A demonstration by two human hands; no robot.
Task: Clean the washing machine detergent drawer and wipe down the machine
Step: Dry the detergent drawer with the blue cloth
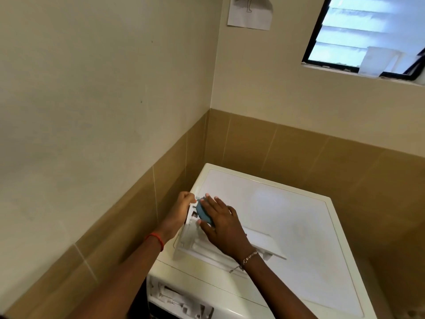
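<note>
The white detergent drawer (264,244) lies pulled out on top of the white washing machine (287,203), near its left edge. My left hand (181,208) grips the drawer's far end with curled fingers. My right hand (220,222) lies over the drawer and holds a blue piece (203,212) at that same end, fingers around it. The empty drawer slot (179,300) shows open in the machine's front at the bottom of the view.
The machine stands in a corner, with tan tiled walls (299,153) close on the left and behind. A louvred window (368,35) sits high at the right. A paper sheet (249,14) hangs on the wall above.
</note>
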